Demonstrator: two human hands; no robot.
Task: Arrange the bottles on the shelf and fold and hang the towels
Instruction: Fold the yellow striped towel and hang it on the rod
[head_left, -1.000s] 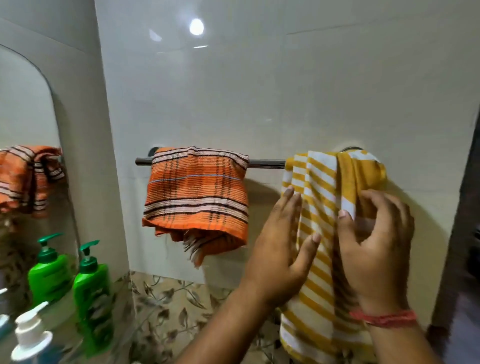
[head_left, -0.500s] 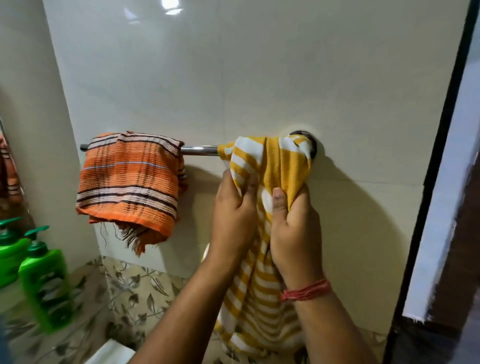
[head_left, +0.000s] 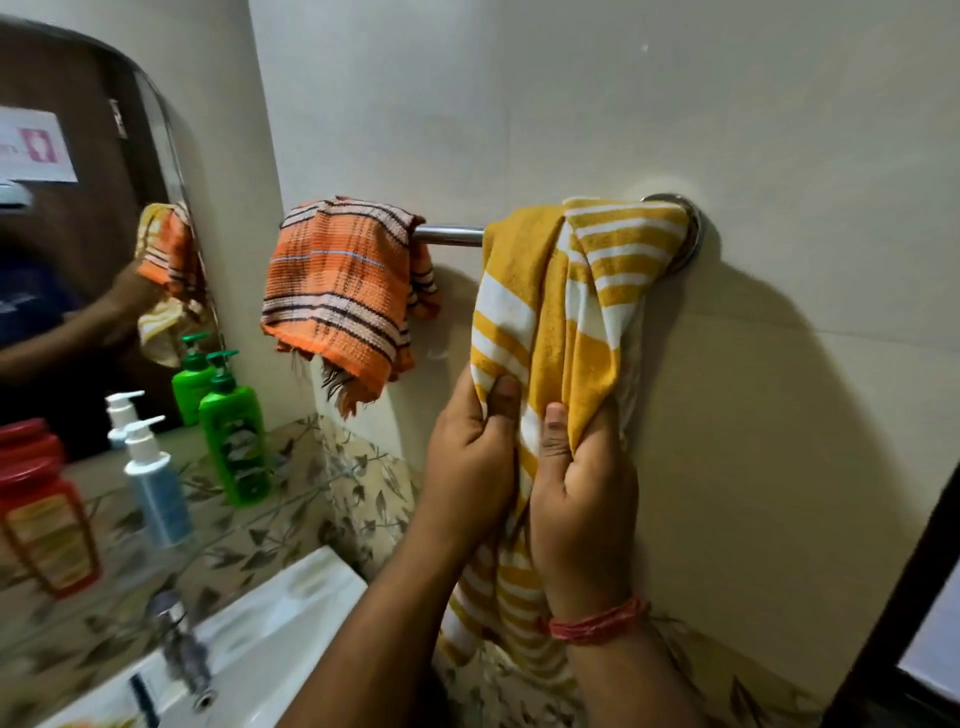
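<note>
Both my left hand (head_left: 470, 457) and right hand (head_left: 584, 486) grip the yellow striped towel (head_left: 561, 291) draped at the rail's (head_left: 449, 235) right end.

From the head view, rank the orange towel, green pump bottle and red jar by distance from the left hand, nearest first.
1. orange towel: on the rail, up and left of the left hand.
2. green pump bottle: further left, on the counter.
3. red jar: far left edge.

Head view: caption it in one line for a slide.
Both hands, left and right, grip the yellow striped towel draped over the towel bar beside the orange towel.
</note>
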